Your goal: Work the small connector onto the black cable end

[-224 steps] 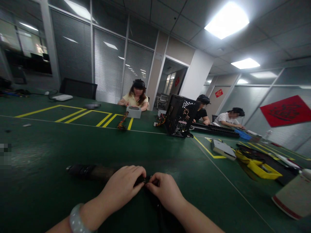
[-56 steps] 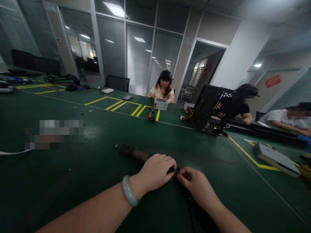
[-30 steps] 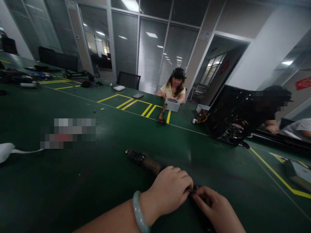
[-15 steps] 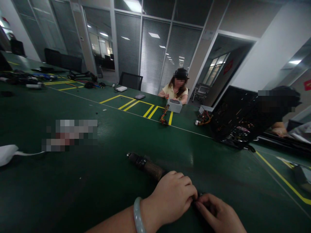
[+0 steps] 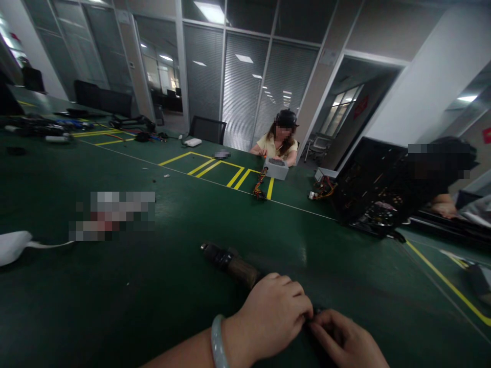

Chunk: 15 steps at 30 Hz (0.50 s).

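A long dark tool with a black nose, a metal tip and a brownish barrel, like an electric screwdriver (image 5: 241,269), lies slantwise on the green table. Over its rear part my left hand (image 5: 274,317), with a pale bangle on the wrist, is closed; the fingers curl down around it. Close beside those fingertips, my right hand (image 5: 345,335) pinches at something small and dark at the tool's rear end. What exactly sits between the right thumb and finger is hidden.
Across the green table (image 5: 172,296) a person (image 5: 278,145) works at a grey power supply box (image 5: 276,168) with coloured cables. At right stands an open black computer case (image 5: 368,189), another person behind it. A white adapter (image 5: 13,248) with a cord lies left.
Both hands keep nearly the same place and grip. The tool still lies in the same spot; the whole view has shifted only slightly.
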Available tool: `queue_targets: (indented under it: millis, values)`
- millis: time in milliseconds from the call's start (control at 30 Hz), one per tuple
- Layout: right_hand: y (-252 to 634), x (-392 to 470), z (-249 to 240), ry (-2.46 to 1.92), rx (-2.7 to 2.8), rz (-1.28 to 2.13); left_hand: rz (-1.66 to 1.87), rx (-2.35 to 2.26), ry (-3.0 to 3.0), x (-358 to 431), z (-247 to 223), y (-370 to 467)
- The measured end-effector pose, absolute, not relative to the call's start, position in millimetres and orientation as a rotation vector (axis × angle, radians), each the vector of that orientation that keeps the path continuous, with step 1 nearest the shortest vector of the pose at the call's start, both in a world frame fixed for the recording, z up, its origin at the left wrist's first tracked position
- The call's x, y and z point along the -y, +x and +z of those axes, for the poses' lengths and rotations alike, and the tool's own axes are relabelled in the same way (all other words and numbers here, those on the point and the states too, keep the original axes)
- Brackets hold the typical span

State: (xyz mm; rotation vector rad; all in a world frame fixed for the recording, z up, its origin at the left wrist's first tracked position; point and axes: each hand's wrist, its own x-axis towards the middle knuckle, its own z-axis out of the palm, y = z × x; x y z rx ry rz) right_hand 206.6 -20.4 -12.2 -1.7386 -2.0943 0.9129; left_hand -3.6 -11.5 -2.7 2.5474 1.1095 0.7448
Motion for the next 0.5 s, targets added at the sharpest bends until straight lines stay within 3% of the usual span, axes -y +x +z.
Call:
queue_targets:
  millis: [500]
  values:
    - [210.3, 19.9, -13.5, -1.727, 2.117, 0.916, 0.725, -1.123, 2.537, 11.5, 0.6, -3.5]
